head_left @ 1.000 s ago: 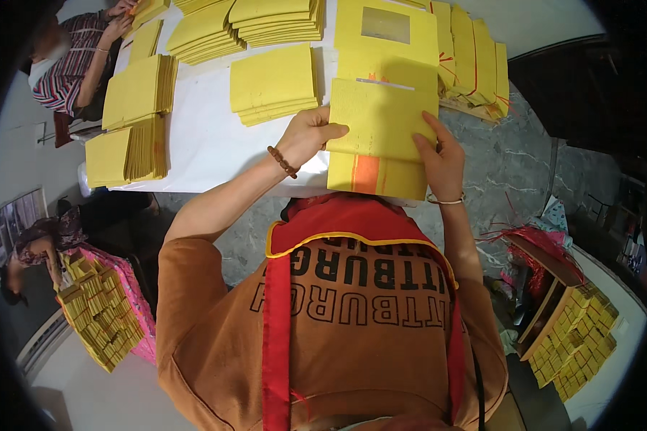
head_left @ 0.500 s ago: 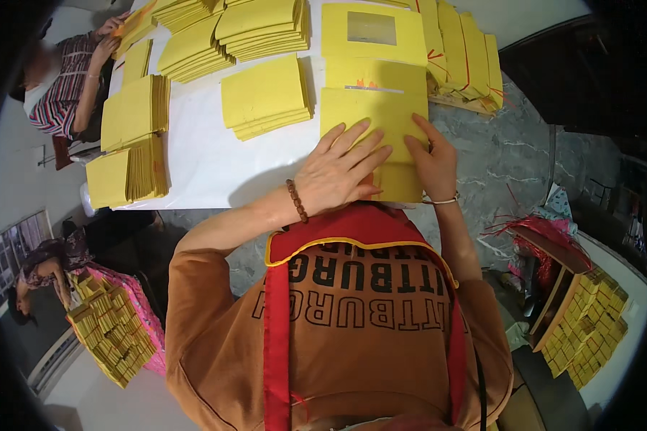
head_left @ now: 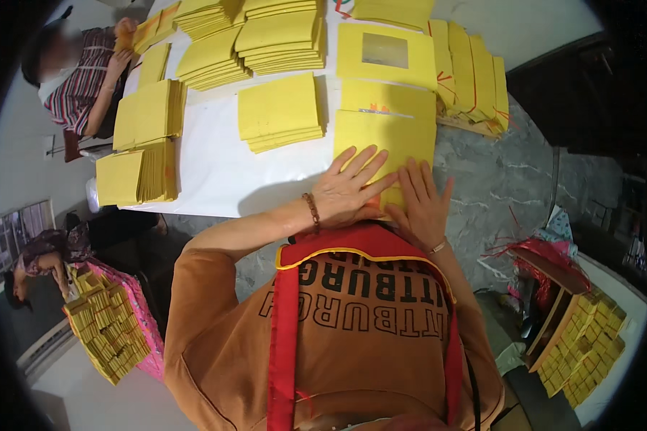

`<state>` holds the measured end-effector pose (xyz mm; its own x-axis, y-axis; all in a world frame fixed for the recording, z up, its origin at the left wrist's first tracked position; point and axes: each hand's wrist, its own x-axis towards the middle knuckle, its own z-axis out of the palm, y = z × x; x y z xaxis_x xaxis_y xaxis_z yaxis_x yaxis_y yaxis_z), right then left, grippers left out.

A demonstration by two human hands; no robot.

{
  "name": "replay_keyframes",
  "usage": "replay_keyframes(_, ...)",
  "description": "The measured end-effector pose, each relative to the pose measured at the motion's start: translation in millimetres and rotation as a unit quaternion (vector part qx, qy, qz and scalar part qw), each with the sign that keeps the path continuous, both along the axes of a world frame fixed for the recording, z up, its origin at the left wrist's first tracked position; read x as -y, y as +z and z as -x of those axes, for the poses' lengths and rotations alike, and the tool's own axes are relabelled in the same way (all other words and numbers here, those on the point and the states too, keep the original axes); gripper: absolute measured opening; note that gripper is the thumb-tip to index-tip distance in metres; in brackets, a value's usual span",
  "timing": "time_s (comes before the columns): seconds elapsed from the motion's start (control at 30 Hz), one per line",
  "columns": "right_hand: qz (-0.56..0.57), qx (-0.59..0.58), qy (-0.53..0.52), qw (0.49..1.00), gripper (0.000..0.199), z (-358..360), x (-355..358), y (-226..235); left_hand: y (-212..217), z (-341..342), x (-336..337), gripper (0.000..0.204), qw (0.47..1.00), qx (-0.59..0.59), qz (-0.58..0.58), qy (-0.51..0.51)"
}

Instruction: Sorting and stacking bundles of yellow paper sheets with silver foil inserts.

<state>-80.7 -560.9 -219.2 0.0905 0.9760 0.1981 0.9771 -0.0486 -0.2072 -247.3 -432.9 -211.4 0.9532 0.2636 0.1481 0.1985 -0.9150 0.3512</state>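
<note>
A long sheet of yellow paper (head_left: pixel 384 131) lies along the right side of the white table, with creases across it. My left hand (head_left: pixel 349 188) rests flat on its near part, fingers spread, a brown bead bracelet on the wrist. Close beside it my right hand (head_left: pixel 423 202) presses on the paper's near right part with fingers stretched out. Neither hand holds anything. Farther along stands a small pale rectangle (head_left: pixel 384 51) on yellow paper. Left of my hands sits a short stack of folded yellow paper (head_left: pixel 280 111).
Several yellow stacks (head_left: pixel 280 36) fill the far side of the white table (head_left: pixel 216 154). Bundles tied with red string (head_left: pixel 474 68) stand at the right. A person in a striped top (head_left: pixel 86 79) works at the far left. Another person (head_left: pixel 47 258) bends over a pile of yellow bundles (head_left: pixel 111 327).
My right hand has come off the paper's right edge and moved nearer, flattening with its fingers extended. My left hand has slid slightly nearer. The whole view has shifted a little.
</note>
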Motion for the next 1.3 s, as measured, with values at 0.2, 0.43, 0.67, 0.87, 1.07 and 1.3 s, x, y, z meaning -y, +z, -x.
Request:
replay_keyframes(0.2, 0.040, -0.051, 0.008, 0.998, 0.060, -4, -3, 3, 20, -11, -12, 0.056, 0.991, -0.060, -0.111, -0.032)
replay_keyframes(0.43, -0.054, -0.587, -0.092, 0.802, 0.041, -22, -1, 13, 8, -30, 1, 0.050, 0.971, 0.024, -0.238, -0.015)
replay_keyframes(0.67, -0.136, -0.448, -0.060, 0.881, 0.038, -25, -4, 13, 33, -10, -35, 0.048, 0.974, 0.189, -0.120, 0.046)
replay_keyframes(0.87, -0.142, -0.447, -0.102, 0.878, 0.033, -31, -2, 2, 17, 60, -104, 0.053, 0.938, 0.154, -0.238, 0.200)
replay_keyframes(1.07, -0.093, -0.419, -0.050, 0.902, 0.025, -20, -14, 4, -69, 84, -122, 0.051, 0.952, 0.030, -0.219, 0.213)
replay_keyframes(1.3, -0.088, -0.319, -0.027, 0.943, 0.022, -20, -12, 0, -45, 83, -124, 0.048, 0.950, -0.002, -0.220, 0.223)
